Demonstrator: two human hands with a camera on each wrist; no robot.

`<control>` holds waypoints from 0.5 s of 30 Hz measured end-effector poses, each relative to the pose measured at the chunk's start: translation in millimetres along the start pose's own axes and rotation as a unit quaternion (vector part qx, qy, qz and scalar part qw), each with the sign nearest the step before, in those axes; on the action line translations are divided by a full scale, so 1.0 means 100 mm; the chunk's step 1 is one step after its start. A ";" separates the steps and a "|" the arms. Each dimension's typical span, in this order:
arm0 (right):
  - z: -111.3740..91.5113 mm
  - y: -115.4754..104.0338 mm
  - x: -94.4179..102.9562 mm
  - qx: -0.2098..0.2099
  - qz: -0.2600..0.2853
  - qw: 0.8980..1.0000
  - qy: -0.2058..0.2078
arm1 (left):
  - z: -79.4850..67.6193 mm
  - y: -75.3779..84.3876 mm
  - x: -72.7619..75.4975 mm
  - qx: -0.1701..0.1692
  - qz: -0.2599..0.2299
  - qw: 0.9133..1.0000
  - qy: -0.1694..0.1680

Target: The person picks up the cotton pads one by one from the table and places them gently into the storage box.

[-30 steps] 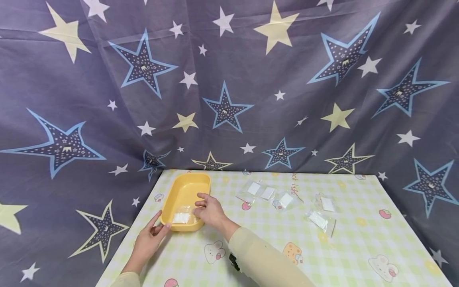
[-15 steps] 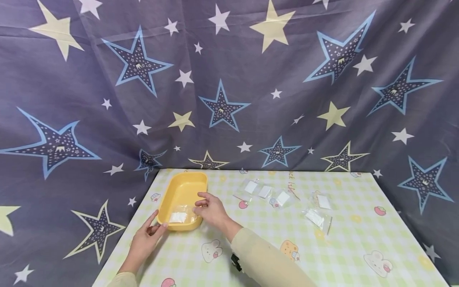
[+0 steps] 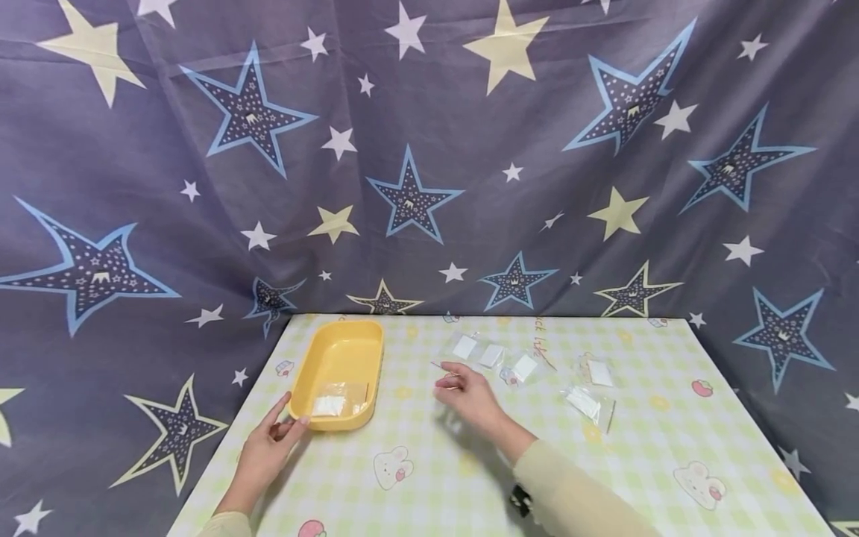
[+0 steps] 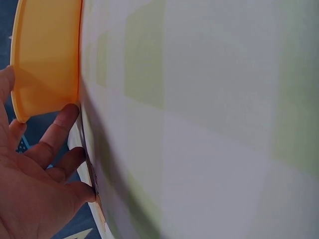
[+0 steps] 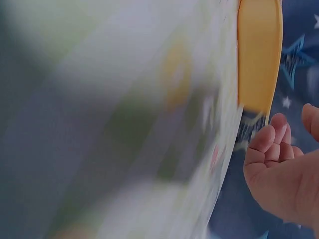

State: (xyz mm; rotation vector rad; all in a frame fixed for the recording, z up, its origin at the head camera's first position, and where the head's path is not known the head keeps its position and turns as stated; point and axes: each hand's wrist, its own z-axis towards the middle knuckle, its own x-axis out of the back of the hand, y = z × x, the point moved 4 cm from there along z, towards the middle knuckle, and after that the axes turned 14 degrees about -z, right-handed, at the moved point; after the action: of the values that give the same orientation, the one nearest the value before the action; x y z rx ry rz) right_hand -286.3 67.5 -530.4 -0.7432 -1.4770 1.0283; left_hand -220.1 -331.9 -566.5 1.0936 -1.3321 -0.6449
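Note:
A yellow tray [image 3: 341, 424] stands at the left of the table. Inside its near end lies a clear packet [image 3: 329, 405] with a white rectangular piece in it. My left hand [image 3: 266, 446] holds the tray's near left corner, thumb and fingers spread round it; the left wrist view shows fingertips against the tray wall [image 4: 47, 59]. To the right of the tray, my right hand [image 3: 470, 395] is above the table, fingers loosely curled and holding nothing. Just beyond it lie clear packets with white pieces, among them a left one [image 3: 464, 346], a middle one [image 3: 492, 356] and a right one [image 3: 524, 368].
Two more clear packets lie farther right, an upper one [image 3: 599, 373] and a lower one [image 3: 584, 403]. A checked cloth with cartoon prints [image 3: 537, 455] covers the table. Behind its far edge hangs a dark curtain [image 3: 456, 209] with stars.
My right hand has left the tray and moved right, toward the packets on the table. The packet stays in the tray. The left hand keeps its place at the corner.

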 end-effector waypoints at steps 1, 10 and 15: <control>-0.05 0.07 0.14 -0.006 -0.009 1.000 0.011 | 0.01 0.00 -0.01 0.000 0.000 1.000 -0.002; -0.56 0.63 1.54 -0.035 -0.150 0.985 0.079 | 0.03 0.01 0.00 -0.005 0.003 1.000 -0.009; -0.83 0.87 2.16 -0.006 -0.309 0.941 0.140 | 0.02 -0.01 0.02 0.001 0.010 1.000 -0.016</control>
State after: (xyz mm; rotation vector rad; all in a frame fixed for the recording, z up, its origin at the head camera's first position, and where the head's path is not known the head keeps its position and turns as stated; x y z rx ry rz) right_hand -249.5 312.0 -517.3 -0.3661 -1.3368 0.4122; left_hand -221.2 -334.4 -566.5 1.0751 -1.3697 -0.6478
